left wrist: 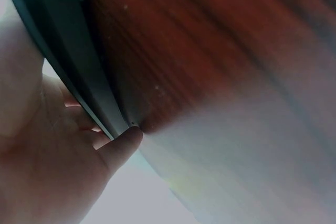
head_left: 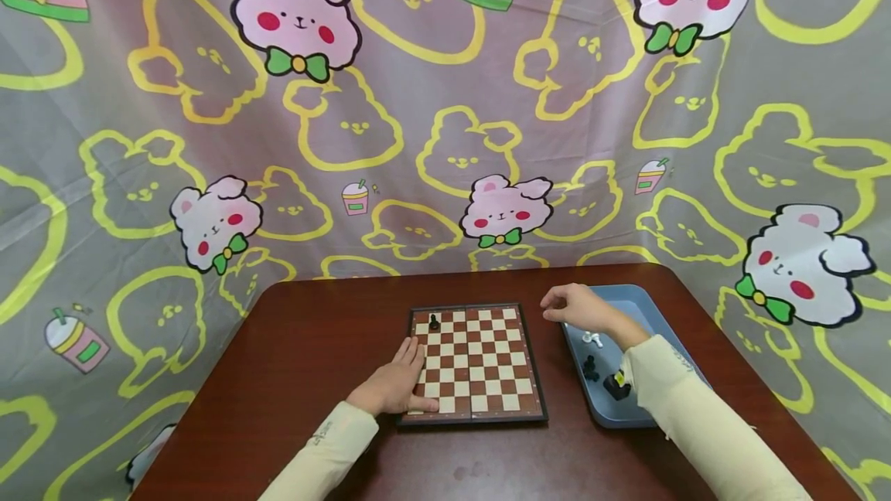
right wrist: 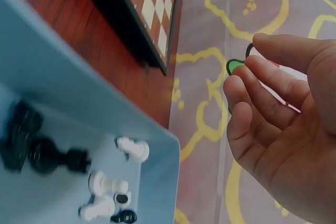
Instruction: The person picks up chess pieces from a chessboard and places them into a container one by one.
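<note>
A folding chessboard (head_left: 480, 358) with brown and cream squares lies open on the table. One black chess piece (head_left: 435, 322) stands upright near its far left corner. My left hand (head_left: 393, 383) rests on the board's left edge, fingers extended over the border and thumb toward the near corner. In the left wrist view the thumb (left wrist: 123, 148) lies against the dark board rim (left wrist: 79, 61). My right hand (head_left: 588, 311) hovers over the left side of a blue tray (head_left: 629, 296), right of the board. Its fingers (right wrist: 268, 95) are loosely bent, with nothing visible between them.
Inside the tray lie several white chess pieces (right wrist: 107, 184) and black chess pieces (right wrist: 52, 156), plus a black item with a yellow patch (head_left: 617, 383). The dark red-brown table (head_left: 313, 354) ends at a patterned curtain (head_left: 418, 138) behind and at both sides.
</note>
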`<state>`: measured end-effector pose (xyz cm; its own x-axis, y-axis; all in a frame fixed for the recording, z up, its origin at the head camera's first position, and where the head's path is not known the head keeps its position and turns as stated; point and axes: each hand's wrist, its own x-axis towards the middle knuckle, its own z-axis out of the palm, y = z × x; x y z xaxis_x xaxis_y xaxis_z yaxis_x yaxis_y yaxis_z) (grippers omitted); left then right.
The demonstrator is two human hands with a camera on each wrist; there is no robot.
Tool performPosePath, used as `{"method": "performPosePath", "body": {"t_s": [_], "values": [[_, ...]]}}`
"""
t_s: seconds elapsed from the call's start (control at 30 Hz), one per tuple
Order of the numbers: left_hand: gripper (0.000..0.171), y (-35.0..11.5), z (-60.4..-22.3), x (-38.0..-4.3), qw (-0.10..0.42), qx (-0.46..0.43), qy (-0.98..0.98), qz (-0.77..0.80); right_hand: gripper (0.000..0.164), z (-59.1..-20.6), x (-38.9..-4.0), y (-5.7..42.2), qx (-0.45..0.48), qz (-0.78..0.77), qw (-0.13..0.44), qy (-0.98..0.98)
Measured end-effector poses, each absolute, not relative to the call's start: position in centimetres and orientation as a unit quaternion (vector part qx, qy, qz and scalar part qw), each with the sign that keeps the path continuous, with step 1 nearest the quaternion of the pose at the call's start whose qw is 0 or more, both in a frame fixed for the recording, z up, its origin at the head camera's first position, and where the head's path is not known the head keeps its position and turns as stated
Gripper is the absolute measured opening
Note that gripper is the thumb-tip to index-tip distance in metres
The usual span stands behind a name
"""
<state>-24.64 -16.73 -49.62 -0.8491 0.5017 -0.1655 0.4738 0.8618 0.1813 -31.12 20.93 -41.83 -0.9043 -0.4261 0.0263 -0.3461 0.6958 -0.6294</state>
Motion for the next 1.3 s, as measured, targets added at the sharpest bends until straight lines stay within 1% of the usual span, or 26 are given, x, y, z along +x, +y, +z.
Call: {"method": "performPosePath", "body": {"t_s": [0.2, 0.33, 0.6, 0.87, 1.3], "values": [[0.114, -16.7, -49.7, -24.7, 0.105, 0.256, 0.959, 0.068, 0.022, -41.8, -31.4, 19.1, -0.207, -0.33, 0.063, 0.919], [0.114, -16.7, -49.7, -24.7, 0.107, 0.256, 0.958, 0.068, 0.026, -41.8, -31.8, 18.0, -0.223, -0.322, 0.058, 0.918], [0.113, -16.9, -49.7, -24.8, 0.107, 0.262, 0.957, 0.065, 0.024, -42.1, -32.1, 15.8, -0.238, -0.33, 0.055, 0.912], [0.114, -16.8, -49.8, -24.7, 0.104, 0.263, 0.957, 0.064, 0.028, -42.7, -32.4, 13.8, -0.238, -0.341, 0.064, 0.907], [0.113, -16.7, -49.8, -24.6, 0.102, 0.258, 0.958, 0.071, 0.025, -44.3, -33.6, 10.1, -0.235, -0.348, 0.072, 0.905]]}}
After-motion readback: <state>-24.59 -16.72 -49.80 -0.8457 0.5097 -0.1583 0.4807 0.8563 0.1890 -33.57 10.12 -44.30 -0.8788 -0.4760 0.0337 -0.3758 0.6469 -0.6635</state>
